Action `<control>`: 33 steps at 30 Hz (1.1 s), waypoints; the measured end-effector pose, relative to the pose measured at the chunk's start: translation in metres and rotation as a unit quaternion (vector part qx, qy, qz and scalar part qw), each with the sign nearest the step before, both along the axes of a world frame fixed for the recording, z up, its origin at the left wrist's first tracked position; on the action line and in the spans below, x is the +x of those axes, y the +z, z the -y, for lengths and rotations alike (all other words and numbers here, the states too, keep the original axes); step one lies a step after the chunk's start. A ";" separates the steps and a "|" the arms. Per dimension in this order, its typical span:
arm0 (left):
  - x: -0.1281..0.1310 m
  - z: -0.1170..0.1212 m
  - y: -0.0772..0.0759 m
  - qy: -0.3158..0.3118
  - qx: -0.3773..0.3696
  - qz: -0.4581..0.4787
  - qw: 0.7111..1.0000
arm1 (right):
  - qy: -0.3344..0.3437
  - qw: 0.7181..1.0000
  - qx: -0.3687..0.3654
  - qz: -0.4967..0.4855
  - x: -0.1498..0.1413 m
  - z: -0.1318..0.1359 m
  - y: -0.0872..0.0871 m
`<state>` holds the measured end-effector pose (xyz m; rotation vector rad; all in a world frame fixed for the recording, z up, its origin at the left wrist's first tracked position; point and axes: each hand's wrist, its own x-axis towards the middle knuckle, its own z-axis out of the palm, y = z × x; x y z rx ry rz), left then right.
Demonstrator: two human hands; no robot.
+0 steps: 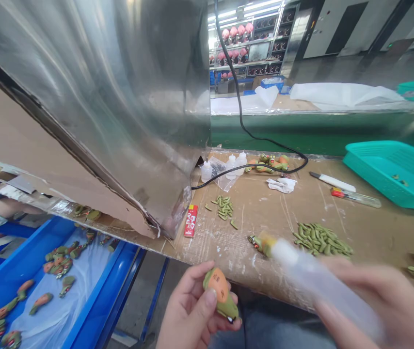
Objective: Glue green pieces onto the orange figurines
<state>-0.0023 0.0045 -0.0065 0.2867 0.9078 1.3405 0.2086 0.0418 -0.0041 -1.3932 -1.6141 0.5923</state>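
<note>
My left hand (192, 310) holds a small green and orange toy figure (220, 292) between thumb and fingers, just below the table's front edge. My right hand (385, 305), blurred, grips a clear squeeze bottle (316, 281) with a yellow tip that points left, above the toy figure. A pile of small green parts (321, 239) lies on the cardboard-covered table (265, 208) beyond the bottle. A smaller group of green parts (224, 207) lies further back, near a red lighter (191, 220).
A big shiny metal panel (119, 97) rises at left. Below it, a blue bin (47, 286) holds several toy figures. A teal tray (396, 172), a knife (332, 182), a screwdriver (356, 197), small bottles (236, 162) and a black cable (265, 140) lie at the back.
</note>
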 end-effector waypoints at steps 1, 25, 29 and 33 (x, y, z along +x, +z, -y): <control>0.000 0.000 0.000 0.006 0.000 -0.001 1.000 | -0.026 0.999 0.001 0.030 -0.002 -0.018 0.003; -0.022 0.001 -0.004 0.067 -0.014 -0.032 0.997 | 0.179 0.932 0.023 0.313 -0.082 -0.088 -0.009; -0.020 0.002 -0.002 0.052 -0.001 -0.028 0.998 | 0.245 0.957 -0.039 0.149 -0.068 -0.044 0.023; -0.015 0.003 -0.001 0.032 0.032 -0.040 0.998 | 0.250 0.902 -0.286 -0.206 -0.065 -0.002 0.036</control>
